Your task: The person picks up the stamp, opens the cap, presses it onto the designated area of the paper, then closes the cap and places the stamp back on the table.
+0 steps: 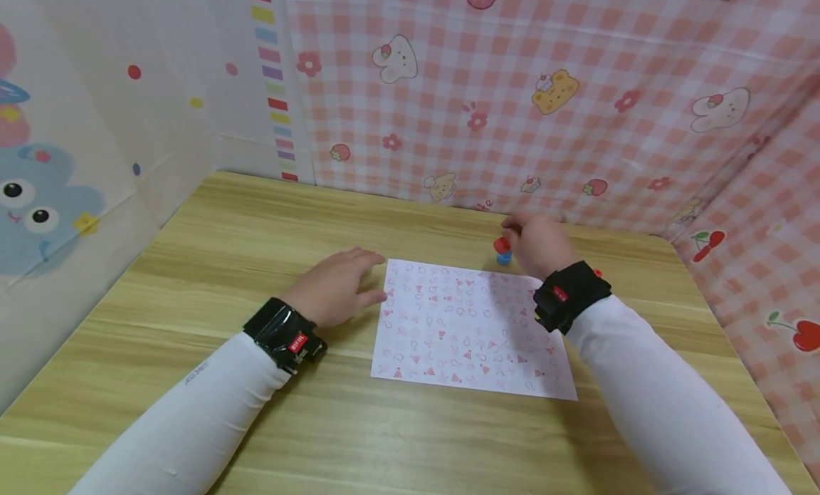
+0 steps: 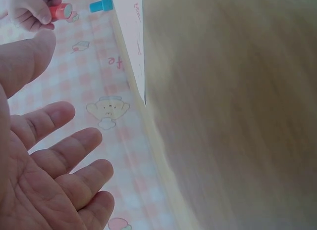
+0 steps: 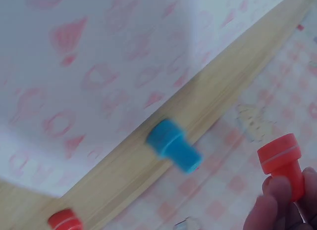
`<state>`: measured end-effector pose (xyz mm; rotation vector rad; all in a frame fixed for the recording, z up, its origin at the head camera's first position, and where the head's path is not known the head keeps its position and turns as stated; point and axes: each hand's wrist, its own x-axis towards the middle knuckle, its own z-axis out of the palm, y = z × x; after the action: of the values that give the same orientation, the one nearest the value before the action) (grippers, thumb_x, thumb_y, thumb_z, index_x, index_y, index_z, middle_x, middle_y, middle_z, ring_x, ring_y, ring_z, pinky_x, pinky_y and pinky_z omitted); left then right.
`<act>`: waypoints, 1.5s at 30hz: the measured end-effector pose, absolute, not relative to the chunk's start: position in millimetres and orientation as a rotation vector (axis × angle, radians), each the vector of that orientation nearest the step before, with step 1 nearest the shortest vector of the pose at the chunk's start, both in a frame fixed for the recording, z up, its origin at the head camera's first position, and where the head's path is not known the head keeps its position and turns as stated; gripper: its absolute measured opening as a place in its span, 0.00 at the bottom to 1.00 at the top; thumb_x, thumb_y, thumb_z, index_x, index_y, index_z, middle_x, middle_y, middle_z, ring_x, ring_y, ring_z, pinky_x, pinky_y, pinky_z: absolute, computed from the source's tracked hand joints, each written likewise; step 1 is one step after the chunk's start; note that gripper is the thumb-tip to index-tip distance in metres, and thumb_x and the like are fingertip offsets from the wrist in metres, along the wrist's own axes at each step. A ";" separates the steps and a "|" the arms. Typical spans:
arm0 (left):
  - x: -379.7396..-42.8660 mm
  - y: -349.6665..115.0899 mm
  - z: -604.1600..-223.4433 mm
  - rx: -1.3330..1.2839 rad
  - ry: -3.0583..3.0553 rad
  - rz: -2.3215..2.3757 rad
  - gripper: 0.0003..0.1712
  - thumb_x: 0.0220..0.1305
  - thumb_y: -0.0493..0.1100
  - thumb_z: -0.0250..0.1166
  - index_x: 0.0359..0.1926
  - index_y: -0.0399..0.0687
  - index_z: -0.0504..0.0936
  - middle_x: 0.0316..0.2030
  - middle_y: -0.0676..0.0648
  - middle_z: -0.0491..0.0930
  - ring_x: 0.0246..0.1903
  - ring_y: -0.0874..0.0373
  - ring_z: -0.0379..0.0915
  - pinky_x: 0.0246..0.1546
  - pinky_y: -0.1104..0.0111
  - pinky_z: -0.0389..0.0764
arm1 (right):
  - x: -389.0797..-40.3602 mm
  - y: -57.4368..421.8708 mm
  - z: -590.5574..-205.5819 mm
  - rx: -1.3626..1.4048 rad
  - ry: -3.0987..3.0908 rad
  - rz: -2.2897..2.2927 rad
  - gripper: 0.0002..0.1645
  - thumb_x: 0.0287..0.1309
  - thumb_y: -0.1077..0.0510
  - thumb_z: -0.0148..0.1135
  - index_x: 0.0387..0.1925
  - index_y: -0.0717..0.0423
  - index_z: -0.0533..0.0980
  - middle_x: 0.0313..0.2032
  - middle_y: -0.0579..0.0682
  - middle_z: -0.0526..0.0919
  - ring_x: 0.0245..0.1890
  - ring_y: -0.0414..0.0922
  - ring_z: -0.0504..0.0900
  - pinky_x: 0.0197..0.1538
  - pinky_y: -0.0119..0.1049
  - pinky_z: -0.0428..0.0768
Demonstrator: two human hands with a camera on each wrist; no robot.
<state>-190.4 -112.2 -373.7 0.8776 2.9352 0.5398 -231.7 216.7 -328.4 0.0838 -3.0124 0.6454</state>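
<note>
desk, stretching to its left edge | left hand: relaxed, beside left edge of sheet | blue stamp: just past far edge | right hand: grasping red stamp, raised | second red stamp: rightmost

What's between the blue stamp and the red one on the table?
Only bare tabletop lies between the blue stamp and red stamp in the right wrist view.

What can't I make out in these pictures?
Head view: the upper right corner of the paper, hidden by the right hand and black strap.
Right wrist view: the unheld red stamp, cut off by the bottom edge.
Right wrist view: much of the right hand, cut off at bottom right.
</note>
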 end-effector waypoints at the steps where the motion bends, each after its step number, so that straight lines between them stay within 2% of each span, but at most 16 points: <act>1: -190.5 -111.8 -374.2 0.888 2.934 0.556 0.35 0.61 0.60 0.61 0.64 0.49 0.67 0.61 0.47 0.68 0.60 0.52 0.58 0.61 0.53 0.63 | -230.2 213.2 -328.0 0.075 -3.012 0.674 0.13 0.66 0.52 0.53 0.48 0.53 0.75 0.37 0.51 0.80 0.31 0.49 0.75 0.38 0.44 0.78; 5: -190.5 -109.5 -375.1 0.922 2.929 0.613 0.34 0.61 0.59 0.61 0.63 0.48 0.67 0.60 0.47 0.69 0.58 0.54 0.61 0.59 0.54 0.66 | -226.1 202.0 -328.9 0.097 -2.984 0.747 0.12 0.65 0.52 0.55 0.47 0.52 0.76 0.35 0.50 0.80 0.30 0.48 0.75 0.36 0.42 0.78; 11: -189.8 -105.2 -373.7 0.951 2.929 0.636 0.33 0.63 0.58 0.60 0.63 0.48 0.67 0.61 0.48 0.68 0.60 0.57 0.58 0.61 0.56 0.63 | -219.7 189.2 -331.8 0.130 -2.965 0.885 0.10 0.65 0.54 0.55 0.44 0.52 0.77 0.34 0.50 0.81 0.29 0.47 0.75 0.31 0.40 0.77; 19: -188.7 -99.3 -373.1 0.937 2.930 0.677 0.32 0.63 0.59 0.59 0.63 0.49 0.69 0.60 0.49 0.68 0.59 0.57 0.59 0.60 0.56 0.65 | -209.2 173.9 -336.2 0.178 -3.013 0.924 0.11 0.65 0.54 0.55 0.46 0.51 0.77 0.35 0.48 0.80 0.31 0.46 0.74 0.30 0.39 0.76; 24: -187.8 -95.5 -372.9 0.938 2.928 0.700 0.33 0.64 0.62 0.56 0.63 0.50 0.68 0.60 0.50 0.69 0.59 0.59 0.59 0.59 0.57 0.66 | -204.7 166.2 -339.5 0.213 -2.990 0.982 0.10 0.64 0.54 0.56 0.44 0.50 0.78 0.35 0.48 0.80 0.30 0.47 0.73 0.29 0.40 0.76; 33: -187.3 -88.0 -372.1 0.964 2.918 0.767 0.32 0.64 0.61 0.56 0.63 0.50 0.68 0.60 0.50 0.69 0.59 0.60 0.59 0.59 0.58 0.66 | -198.7 154.1 -350.1 0.286 -2.911 1.149 0.08 0.64 0.56 0.54 0.40 0.51 0.79 0.32 0.48 0.80 0.27 0.45 0.74 0.27 0.39 0.76; 45: -185.6 -79.2 -371.0 0.971 2.896 0.853 0.30 0.65 0.54 0.59 0.64 0.49 0.66 0.60 0.50 0.69 0.59 0.61 0.59 0.60 0.58 0.66 | -192.1 143.1 -363.1 0.294 -2.835 1.379 0.09 0.65 0.57 0.55 0.40 0.56 0.79 0.29 0.50 0.80 0.28 0.45 0.76 0.29 0.39 0.78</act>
<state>-185.6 -79.2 -371.0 0.9706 2.8960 0.8533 -192.1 143.1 -363.1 0.2942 -2.8345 1.3791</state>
